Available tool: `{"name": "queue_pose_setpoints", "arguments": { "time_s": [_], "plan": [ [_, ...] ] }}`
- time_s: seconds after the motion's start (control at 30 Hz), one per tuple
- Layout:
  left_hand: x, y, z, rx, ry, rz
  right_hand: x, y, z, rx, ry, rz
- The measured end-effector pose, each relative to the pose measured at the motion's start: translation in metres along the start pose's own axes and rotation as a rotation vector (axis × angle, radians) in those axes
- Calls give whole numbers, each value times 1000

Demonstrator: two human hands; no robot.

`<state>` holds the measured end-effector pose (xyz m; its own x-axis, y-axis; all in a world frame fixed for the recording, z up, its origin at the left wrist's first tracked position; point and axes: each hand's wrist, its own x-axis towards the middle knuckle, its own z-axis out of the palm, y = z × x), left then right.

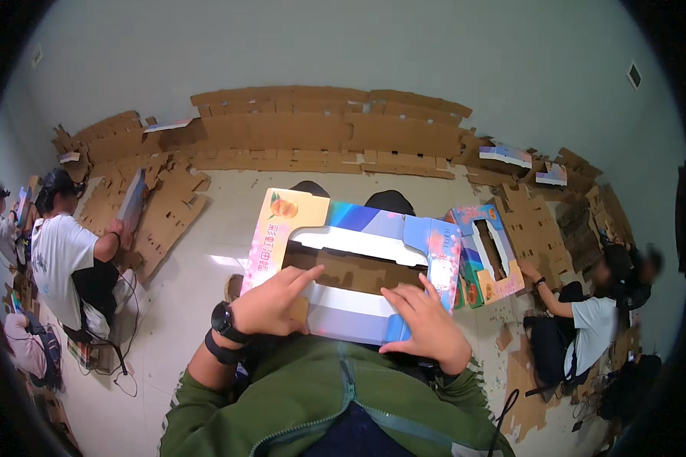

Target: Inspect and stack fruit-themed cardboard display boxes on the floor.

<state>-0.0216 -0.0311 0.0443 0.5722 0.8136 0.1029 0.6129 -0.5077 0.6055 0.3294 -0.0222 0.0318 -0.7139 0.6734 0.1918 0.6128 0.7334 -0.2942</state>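
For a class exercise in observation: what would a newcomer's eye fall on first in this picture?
Probably the brightly coloured box with a cut-out window, in the centre, with the person's left hand and right hand on it. Next comes a similar second box just to its right, with a co-worker's hand near its edge. Beyond, brown cardboard runs along the foot of the wall.

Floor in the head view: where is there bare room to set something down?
The pale tiled floor is mostly bare between the nearest left-side co-worker in white and the large multicoloured cardboard box at centre, plus a strip beyond it before the brown cardboard sheets. The right is crowded: a blue windowed box, another co-worker, brown cardboard pieces.
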Motion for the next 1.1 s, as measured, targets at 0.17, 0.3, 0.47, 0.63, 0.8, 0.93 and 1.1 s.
{"name": "queue_pose_setpoints", "arguments": {
  "time_s": [0.17,0.3,0.47,0.63,0.8,0.93,1.1],
  "plan": [
    [-1,-11,14,15,67,86,4,14,10,59,20,-54],
    [1,-16,23,-26,154,102,8,23,16,39,91,-91],
    [7,-22,21,-52,208,111,21,39,18,28,139,-158],
    [13,-27,-1,-84,176,55,42,42,7,90,101,-147],
    [10,-27,-48,195,88,131,42,30,-42,157,-25,-45],
    [39,-45,-82,434,142,-97,67,44,-77,33,23,174],
    [103,-69,-39,660,265,-233,143,63,-24,-414,49,366]
  ]
}}
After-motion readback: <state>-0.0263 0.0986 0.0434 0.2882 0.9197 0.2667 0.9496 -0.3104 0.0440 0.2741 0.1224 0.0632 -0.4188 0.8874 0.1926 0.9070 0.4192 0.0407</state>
